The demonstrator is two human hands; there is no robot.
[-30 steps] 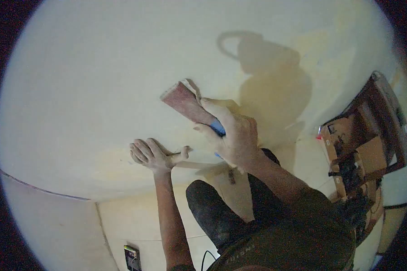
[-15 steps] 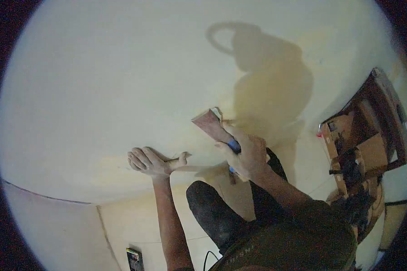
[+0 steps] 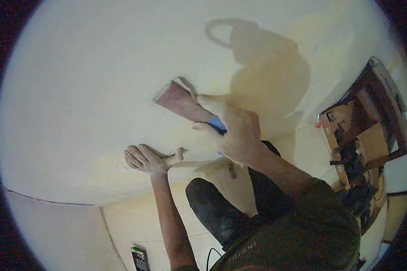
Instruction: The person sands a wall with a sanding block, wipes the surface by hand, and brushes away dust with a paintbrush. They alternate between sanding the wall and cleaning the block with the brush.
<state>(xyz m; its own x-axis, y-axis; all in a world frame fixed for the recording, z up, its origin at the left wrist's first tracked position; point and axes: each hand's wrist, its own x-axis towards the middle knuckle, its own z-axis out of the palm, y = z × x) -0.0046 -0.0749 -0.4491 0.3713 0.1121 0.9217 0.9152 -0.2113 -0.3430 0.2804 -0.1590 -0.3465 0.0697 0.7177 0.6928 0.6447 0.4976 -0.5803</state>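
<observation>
My right hand (image 3: 237, 128) grips a reddish-brown strip of sandpaper (image 3: 180, 103), its broad end flat to the pale wall (image 3: 95, 77). A blue patch shows on the sandpaper close to my fingers, and a pale edge sticks up on its far side. What backs the strip inside my palm is hidden. Lower and to the left, my left hand (image 3: 148, 160) rests on the wall with fingers stretched and the thumb out to the side; it holds nothing. Both hands look dusty.
My bent knees (image 3: 208, 201) are below my hands. Open cardboard boxes (image 3: 373, 142) with dark items stand at the right, by a dark-framed object (image 3: 389, 99). A small dark object (image 3: 140, 258) with a yellow-green end lies at the bottom. My shadow (image 3: 271, 72) falls across the wall.
My right hand has slid up and left along the wall with the sandpaper. My left hand stays nearly where it was on the wall.
</observation>
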